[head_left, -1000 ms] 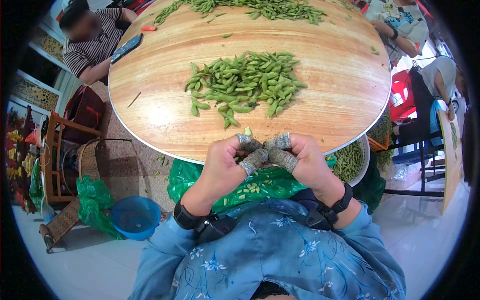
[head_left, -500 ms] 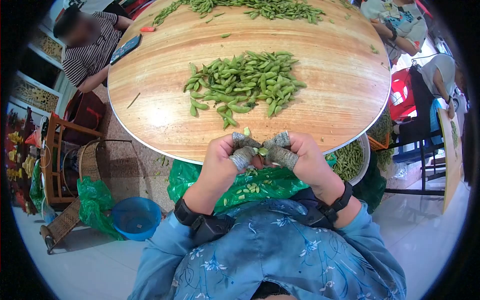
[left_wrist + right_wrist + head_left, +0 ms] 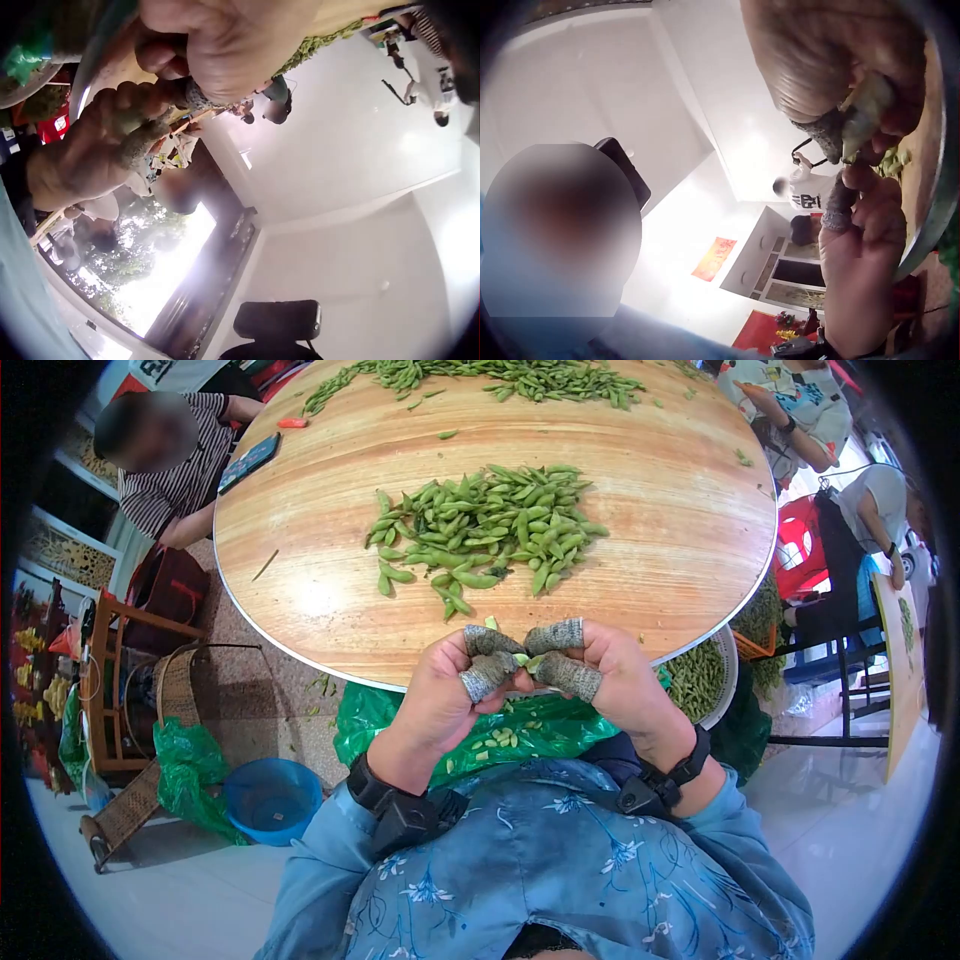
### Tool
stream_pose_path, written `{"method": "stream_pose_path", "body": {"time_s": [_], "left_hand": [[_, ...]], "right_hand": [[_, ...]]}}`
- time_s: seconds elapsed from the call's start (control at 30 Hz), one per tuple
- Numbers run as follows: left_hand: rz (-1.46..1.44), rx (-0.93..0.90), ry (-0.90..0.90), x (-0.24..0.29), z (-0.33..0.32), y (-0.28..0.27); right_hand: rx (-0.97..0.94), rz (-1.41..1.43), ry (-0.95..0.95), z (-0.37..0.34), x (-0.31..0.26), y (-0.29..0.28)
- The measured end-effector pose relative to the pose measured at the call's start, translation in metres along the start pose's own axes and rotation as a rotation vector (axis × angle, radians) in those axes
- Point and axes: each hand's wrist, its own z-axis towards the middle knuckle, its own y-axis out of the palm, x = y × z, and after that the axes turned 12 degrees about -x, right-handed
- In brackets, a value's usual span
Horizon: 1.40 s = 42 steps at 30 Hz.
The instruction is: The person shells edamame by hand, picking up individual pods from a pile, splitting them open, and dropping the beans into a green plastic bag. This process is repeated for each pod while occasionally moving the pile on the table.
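My left hand and right hand meet just past the table's near edge, grey knitted covers on their thumbs and index fingers. Between the fingertips they pinch a green soybean pod. In the right wrist view the pod looks pale and split, mostly within the right hand. Beneath the hands, loose shelled beans lie on a green plastic sheet over the lap. Farther in on the wooden table is a heap of whole pods.
A white basket of pods stands below the table at right. At left on the floor are a blue basin and a green bag. A larger pod pile lies at the far side. A person sits at left near a phone.
The fingertips were closed tightly together, and they have since parted a little, showing the green pod between them. The left hand has turned slightly. The seated person at left has leaned.
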Motion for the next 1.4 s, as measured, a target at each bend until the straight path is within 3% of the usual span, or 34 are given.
{"method": "stream_pose_path", "body": {"time_s": [0.43, 0.5, 0.7, 0.83, 0.93, 1.0, 1.03, 1.1, 1.13, 1.2, 1.4], "left_hand": [[0.212, 0.048, 0.046, -0.001, -0.001, 0.008], [0.239, 0.111, 0.125, -0.002, 0.000, 0.014], [0.260, 0.080, 0.085, -0.003, -0.001, 0.010], [0.242, 0.059, 0.037, -0.002, 0.000, 0.002], [0.061, -0.038, 0.003, -0.001, 0.001, 0.003], [0.433, 0.210, 0.089, 0.000, 0.003, 0.017], [0.434, 0.214, 0.094, -0.001, 0.002, 0.019], [0.968, 0.267, 0.230, -0.002, 0.000, 0.022], [1.092, 0.251, 0.260, -0.003, -0.001, 0.020], [0.969, 0.230, 0.205, 0.001, 0.000, 0.020], [0.669, 0.133, 0.046, 0.005, 0.004, 0.011]], "right_hand": [[0.008, 0.055, -0.029, 0.000, -0.001, 0.003], [0.008, 0.071, -0.043, 0.000, -0.001, 0.004], [0.026, 0.040, -0.064, 0.001, 0.007, 0.003], [0.061, -0.162, -0.086, 0.001, 0.008, 0.003], [0.083, -0.199, -0.074, 0.002, 0.009, 0.003], [0.090, -0.189, -0.058, 0.004, 0.006, 0.003], [0.151, -0.315, -0.045, 0.003, 0.003, 0.006], [0.208, -0.442, -0.039, 0.004, 0.000, 0.009], [0.226, -0.515, -0.087, 0.005, -0.001, 0.010], [0.246, -0.588, -0.133, 0.005, 0.000, 0.010], [0.201, -0.441, -0.135, 0.004, 0.005, 0.011]]}}
